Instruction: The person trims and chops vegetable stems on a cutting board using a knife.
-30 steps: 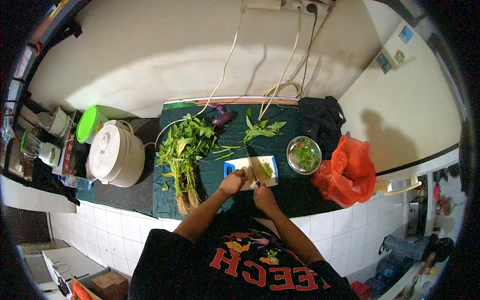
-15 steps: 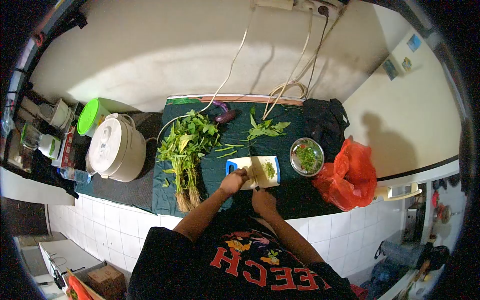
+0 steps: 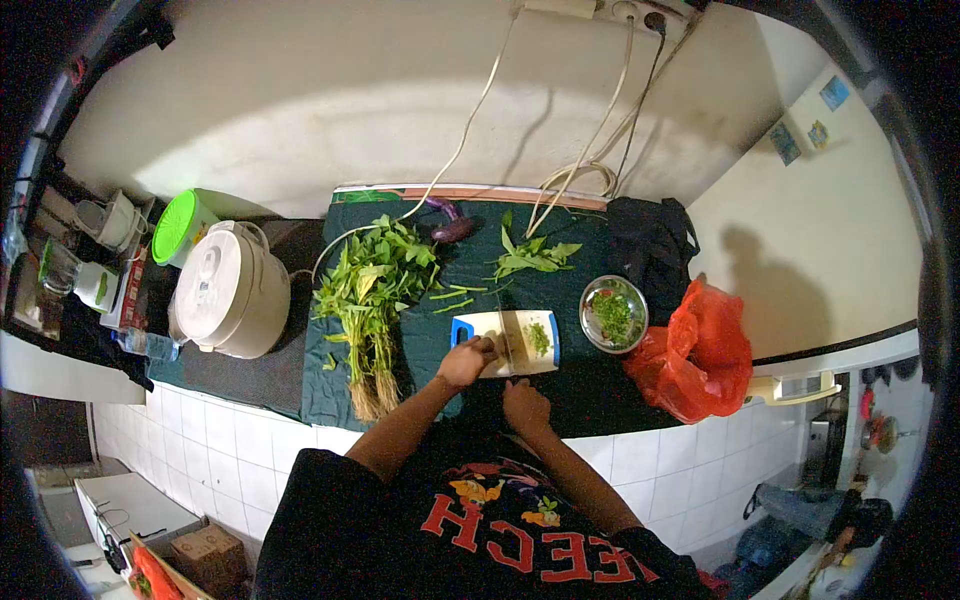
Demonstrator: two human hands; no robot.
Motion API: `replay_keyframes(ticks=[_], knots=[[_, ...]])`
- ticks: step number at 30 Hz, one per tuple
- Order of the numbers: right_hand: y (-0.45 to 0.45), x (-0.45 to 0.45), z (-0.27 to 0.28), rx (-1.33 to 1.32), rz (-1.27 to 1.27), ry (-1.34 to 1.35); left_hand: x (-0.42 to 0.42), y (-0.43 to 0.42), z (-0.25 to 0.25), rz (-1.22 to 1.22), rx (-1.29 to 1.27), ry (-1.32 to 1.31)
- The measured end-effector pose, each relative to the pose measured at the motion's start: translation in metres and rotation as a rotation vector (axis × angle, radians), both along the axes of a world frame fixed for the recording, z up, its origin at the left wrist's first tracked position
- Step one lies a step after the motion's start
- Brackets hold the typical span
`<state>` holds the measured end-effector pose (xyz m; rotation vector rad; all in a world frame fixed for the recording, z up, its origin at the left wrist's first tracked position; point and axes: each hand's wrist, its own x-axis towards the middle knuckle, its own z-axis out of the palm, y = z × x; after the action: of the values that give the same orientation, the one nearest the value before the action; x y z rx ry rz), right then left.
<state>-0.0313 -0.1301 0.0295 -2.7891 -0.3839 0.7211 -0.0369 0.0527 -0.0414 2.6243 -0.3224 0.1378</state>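
Note:
A white cutting board with blue ends lies on the dark green cloth. My left hand rests on its left part with the fingers curled and pressed down; what they hold is hidden. My right hand, at the board's near edge, is closed around the handle of a knife. The blade points away from me across the board, seen nearly edge-on. Chopped green pieces lie right of the blade. Beyond the board are a few cut green stems and loose leaves.
Left of the board lies a rooted bunch of leafy greens, with purple eggplants behind. A metal bowl of chopped greens and a red plastic bag stand to the right. Far left is a rice cooker. A white cord hangs down the wall.
Both hands stay at the board, and the knife has shifted only slightly. The whole view has moved a little; the other things lie as before.

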Motion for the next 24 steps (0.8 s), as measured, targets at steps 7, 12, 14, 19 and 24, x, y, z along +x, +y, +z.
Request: replay_keyframes(ticks=[7,12,14,19,24], knots=[[0.014,0.027,0.014,0.039,0.085,0.050,0.001,0.000,-0.004,0.067,-0.051,0.044],[0.009,0.008,0.015,0.054,-0.011,0.069,-0.002,0.002,-0.010,0.052,-0.053,0.023],[0.008,0.012,-0.005,0.055,0.045,0.050,-0.002,0.003,-0.009,0.013,-0.040,-0.029],[0.015,0.021,0.014,0.023,0.089,0.019,-0.005,0.003,0.003,-0.041,-0.077,-0.037],[0.015,0.005,-0.004,0.002,0.030,-0.001,-0.008,0.009,0.000,-0.061,-0.092,-0.105]])
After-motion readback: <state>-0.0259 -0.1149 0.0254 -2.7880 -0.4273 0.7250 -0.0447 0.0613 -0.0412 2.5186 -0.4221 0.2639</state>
